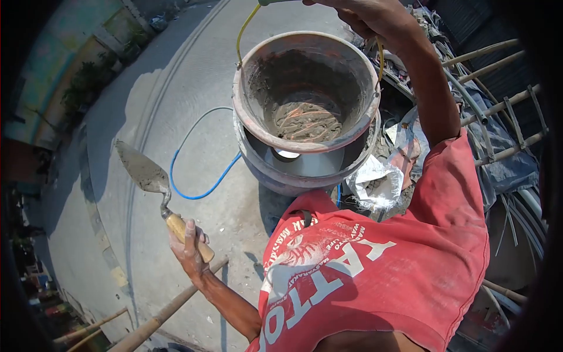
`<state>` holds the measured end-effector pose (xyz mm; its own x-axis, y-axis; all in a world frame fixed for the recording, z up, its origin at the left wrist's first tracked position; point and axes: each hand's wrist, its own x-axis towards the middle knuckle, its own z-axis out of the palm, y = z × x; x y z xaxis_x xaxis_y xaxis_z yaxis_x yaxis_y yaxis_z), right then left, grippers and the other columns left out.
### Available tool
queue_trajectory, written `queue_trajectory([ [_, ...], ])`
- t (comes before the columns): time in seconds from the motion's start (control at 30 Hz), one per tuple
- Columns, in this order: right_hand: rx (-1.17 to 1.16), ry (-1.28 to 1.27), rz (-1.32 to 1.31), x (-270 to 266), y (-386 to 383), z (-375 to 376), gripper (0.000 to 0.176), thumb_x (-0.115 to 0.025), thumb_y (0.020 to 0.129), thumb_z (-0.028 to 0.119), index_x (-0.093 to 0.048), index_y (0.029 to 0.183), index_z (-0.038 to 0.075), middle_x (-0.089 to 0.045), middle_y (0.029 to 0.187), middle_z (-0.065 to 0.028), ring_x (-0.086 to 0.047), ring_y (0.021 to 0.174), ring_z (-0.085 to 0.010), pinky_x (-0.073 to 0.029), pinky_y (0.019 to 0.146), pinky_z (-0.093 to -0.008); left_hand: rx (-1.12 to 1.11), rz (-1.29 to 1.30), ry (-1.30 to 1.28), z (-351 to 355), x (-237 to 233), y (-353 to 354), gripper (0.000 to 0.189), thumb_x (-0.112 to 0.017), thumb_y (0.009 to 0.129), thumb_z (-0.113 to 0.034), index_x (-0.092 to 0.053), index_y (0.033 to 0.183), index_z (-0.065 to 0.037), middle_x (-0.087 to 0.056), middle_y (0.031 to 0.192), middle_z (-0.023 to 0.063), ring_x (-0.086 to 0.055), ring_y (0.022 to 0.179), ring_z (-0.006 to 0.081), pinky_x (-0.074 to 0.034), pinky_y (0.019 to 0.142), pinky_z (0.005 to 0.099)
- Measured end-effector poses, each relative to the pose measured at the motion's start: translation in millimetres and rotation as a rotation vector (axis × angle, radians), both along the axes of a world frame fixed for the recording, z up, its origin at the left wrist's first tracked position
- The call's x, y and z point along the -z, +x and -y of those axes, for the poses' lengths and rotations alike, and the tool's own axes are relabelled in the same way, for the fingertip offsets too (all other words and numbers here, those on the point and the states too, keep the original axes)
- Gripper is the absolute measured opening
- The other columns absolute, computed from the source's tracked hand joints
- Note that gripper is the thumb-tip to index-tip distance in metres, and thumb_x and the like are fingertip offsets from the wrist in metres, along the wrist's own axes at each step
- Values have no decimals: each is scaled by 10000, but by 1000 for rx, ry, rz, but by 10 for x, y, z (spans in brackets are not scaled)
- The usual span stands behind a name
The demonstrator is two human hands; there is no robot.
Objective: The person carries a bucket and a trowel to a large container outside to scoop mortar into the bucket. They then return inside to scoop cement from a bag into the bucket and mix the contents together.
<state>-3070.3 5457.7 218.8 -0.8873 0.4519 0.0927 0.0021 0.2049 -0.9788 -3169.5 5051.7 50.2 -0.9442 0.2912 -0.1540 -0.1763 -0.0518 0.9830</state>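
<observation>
On the left, my left hand (190,249) is closed round the wooden handle of a trowel (142,170), whose grey, mortar-smeared blade points up and left. At the top edge, my right hand (372,17) is closed on the handle of a bucket (306,145); part of the grip is cut off by the frame. Wet grey mortar (308,122) lies in the bottom of this bucket. Under and partly behind it is a wider tub (258,167) with greyish liquid inside. A small white round object (287,154) shows between the two rims.
A blue hose (202,196) curves over the concrete ground (146,234) left of the tub. One bamboo pole (170,308) crosses below my left hand. At right are a bamboo frame (504,105), a torn white sack (378,182), rubble and bent pipes (531,220).
</observation>
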Motion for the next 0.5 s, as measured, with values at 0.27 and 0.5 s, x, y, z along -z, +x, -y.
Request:
queue_trajectory([
  [0.27,-104,54,-97,90,-275,-150,362,-597,781,191,-496,1086,26,-553,813,-51,-514,702,-97,-419,594,-189,202,-176,2,-1199,-618,-417,473,-608,757,-174,-391,1104,64,-466,1109,197,-503,960,226,-497,693,315],
  [0.5,-8,416,20,94,-257,-175,353,-569,793,305,-579,978,5,-493,643,12,-409,496,-31,-352,445,-210,146,30,215,-1700,-227,-287,524,-606,751,-57,-299,1150,87,-416,1176,236,-499,1020,267,-507,739,338],
])
